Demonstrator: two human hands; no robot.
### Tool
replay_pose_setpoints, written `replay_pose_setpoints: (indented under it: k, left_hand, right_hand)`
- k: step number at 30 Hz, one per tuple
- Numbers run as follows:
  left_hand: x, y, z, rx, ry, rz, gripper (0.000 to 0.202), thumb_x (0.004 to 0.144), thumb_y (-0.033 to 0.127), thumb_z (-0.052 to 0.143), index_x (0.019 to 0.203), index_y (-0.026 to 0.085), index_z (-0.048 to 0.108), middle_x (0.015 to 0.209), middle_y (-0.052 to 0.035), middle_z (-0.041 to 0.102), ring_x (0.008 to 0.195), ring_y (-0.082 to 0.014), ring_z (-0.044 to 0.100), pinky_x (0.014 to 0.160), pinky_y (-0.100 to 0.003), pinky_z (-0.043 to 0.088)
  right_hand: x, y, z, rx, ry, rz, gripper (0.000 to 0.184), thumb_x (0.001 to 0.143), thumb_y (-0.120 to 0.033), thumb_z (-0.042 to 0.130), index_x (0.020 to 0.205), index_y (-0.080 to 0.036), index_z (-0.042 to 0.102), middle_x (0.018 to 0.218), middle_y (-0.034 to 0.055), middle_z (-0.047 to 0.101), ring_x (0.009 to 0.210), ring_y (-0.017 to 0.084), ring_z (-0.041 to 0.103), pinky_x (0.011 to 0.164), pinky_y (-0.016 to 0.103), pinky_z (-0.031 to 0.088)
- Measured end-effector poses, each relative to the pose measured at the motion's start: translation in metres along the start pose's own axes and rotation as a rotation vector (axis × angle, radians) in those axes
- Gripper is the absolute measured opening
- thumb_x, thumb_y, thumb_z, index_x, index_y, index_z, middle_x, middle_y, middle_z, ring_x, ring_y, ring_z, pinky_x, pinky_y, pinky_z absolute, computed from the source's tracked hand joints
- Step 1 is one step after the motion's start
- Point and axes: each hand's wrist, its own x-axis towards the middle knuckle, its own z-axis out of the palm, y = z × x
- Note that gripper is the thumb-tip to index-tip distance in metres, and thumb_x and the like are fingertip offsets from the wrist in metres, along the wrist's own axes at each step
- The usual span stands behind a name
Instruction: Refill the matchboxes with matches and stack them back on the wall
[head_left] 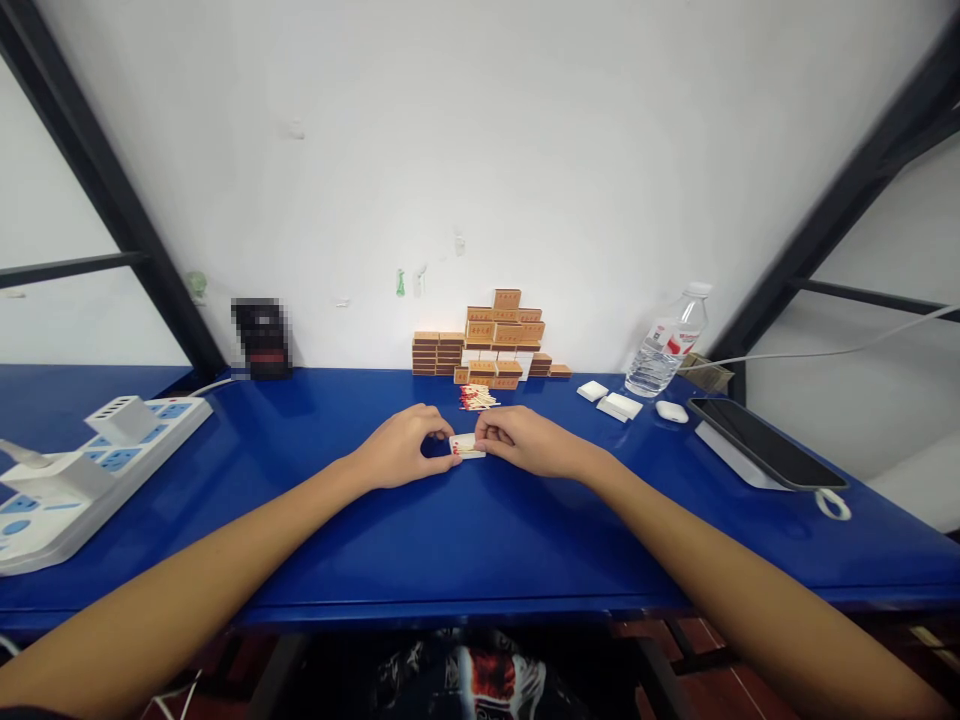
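A small white matchbox tray (468, 440) lies on the blue table between my hands, with a few red-headed matches (463, 449) inside. My left hand (405, 447) grips the tray's left end between thumb and fingers. At the tray's right end, the fingers of my right hand (525, 442) are pinched on the pale ends of the matches; how many they hold is hidden. Just behind the tray is a loose pile of matches (478, 397), red heads mostly to the left. Brown matchboxes (506, 332) are stacked against the wall behind the pile, some with white sides showing.
White matchbox trays (619, 406) lie to the right, near a water bottle (667, 345) and a white earbud case (671, 411). A phone (765, 440) rests farther right. On the left are a power strip (142, 480) and a dark, pixelated object (262, 340).
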Motion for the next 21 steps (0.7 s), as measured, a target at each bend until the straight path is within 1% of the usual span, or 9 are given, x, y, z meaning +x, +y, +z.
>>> replay_pose_setpoints:
  k: [5, 9, 16, 21]
  left_hand:
    - [-0.0002, 0.0004, 0.0001, 0.000, 0.008, 0.003, 0.025, 0.090, 0.044, 0.071, 0.101, 0.021, 0.073, 0.095, -0.0054, 0.069, 0.090, -0.0224, 0.062, 0.079, -0.034, 0.048]
    - [-0.0003, 0.0004, 0.0003, 0.001, 0.013, 0.003, 0.025, 0.091, 0.045, 0.071, 0.099, 0.021, 0.072, 0.095, -0.0054, 0.069, 0.090, -0.0225, 0.062, 0.079, -0.034, 0.049]
    - [0.0002, 0.0019, -0.0003, 0.005, -0.002, -0.001, 0.025, 0.091, 0.043, 0.071, 0.101, 0.021, 0.072, 0.096, -0.0053, 0.069, 0.091, -0.0225, 0.062, 0.079, -0.034, 0.048]
    - [0.0007, 0.0026, 0.0004, -0.003, 0.004, -0.003, 0.027, 0.091, 0.046, 0.070, 0.101, 0.021, 0.073, 0.095, -0.0057, 0.070, 0.091, -0.0230, 0.062, 0.080, -0.036, 0.049]
  right_hand:
    - [-0.0008, -0.0024, -0.0033, 0.022, -0.021, -0.004, 0.010, 0.097, -0.019, 0.062, 0.093, -0.017, 0.071, 0.082, 0.0028, 0.069, 0.070, 0.014, 0.057, 0.064, 0.025, 0.038]
    - [-0.0013, -0.0028, -0.0031, 0.026, -0.036, -0.008, 0.010, 0.095, -0.015, 0.062, 0.092, -0.017, 0.072, 0.083, 0.0029, 0.070, 0.071, 0.014, 0.058, 0.065, 0.025, 0.039]
    - [-0.0011, 0.0009, -0.0004, 0.054, -0.042, 0.017, 0.016, 0.099, -0.019, 0.058, 0.092, -0.017, 0.072, 0.086, 0.0039, 0.072, 0.073, 0.015, 0.060, 0.068, 0.026, 0.041]
    - [-0.0008, -0.0013, 0.0015, 0.014, 0.005, 0.016, 0.018, 0.100, -0.019, 0.055, 0.090, -0.017, 0.069, 0.086, 0.0048, 0.070, 0.072, 0.015, 0.059, 0.067, 0.027, 0.040]
